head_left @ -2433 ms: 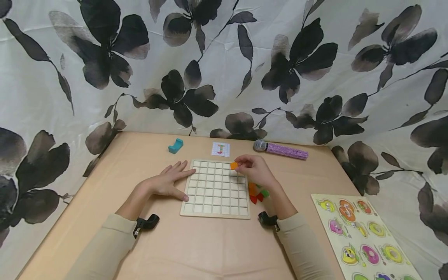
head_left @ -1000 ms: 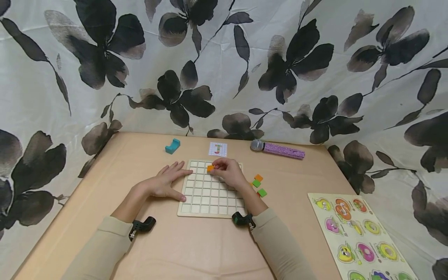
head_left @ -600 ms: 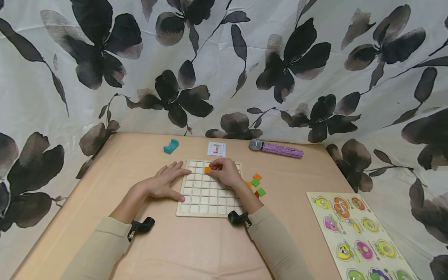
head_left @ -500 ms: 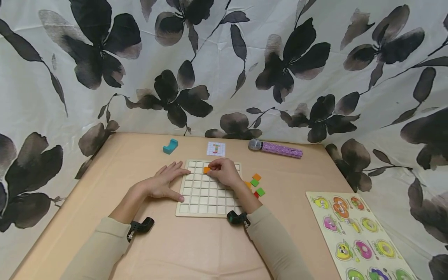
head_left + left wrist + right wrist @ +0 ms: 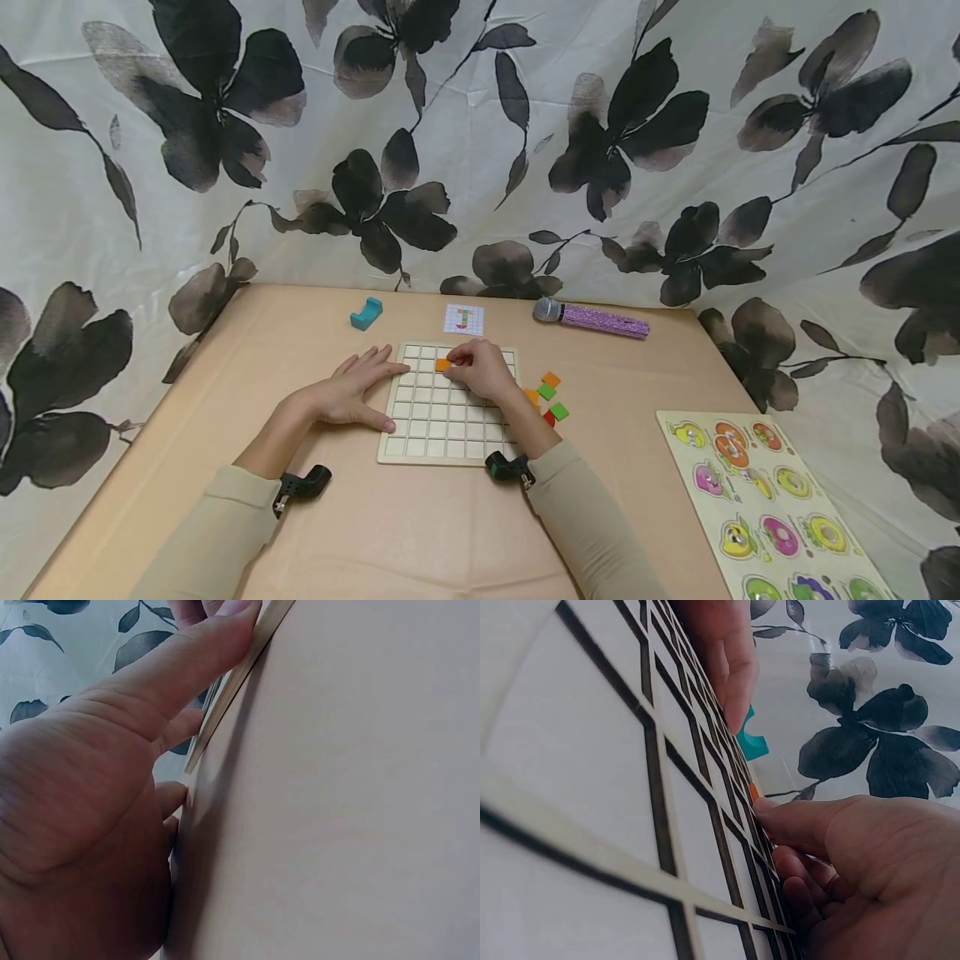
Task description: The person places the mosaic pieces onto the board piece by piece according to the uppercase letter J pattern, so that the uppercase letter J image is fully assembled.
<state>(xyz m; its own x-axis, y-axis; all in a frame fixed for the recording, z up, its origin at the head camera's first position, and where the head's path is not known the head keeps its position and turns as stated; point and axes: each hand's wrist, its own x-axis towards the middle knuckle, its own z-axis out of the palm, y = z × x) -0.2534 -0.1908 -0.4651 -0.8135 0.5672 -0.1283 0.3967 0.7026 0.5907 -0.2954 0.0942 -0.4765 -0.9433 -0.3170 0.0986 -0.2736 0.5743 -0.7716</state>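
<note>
A pale wooden grid board lies on the table in the head view. My right hand is over its upper part and pinches a small orange square tile at the second row of cells. The same orange tile shows as a sliver by the thumb in the right wrist view. My left hand is spread at the board's left side, with thumb and fingertip on the edge. In the left wrist view the left thumb lies along the board's rim.
Right of the board lie loose tiles, among them a green tile and a red tile. Behind it are a small pattern card, a teal curved block and a purple microphone. A fruit puzzle board lies at right.
My right hand has carried the orange tile leftward from the board's upper right to the second row and stays there over the last half second. My left hand keeps its place.
</note>
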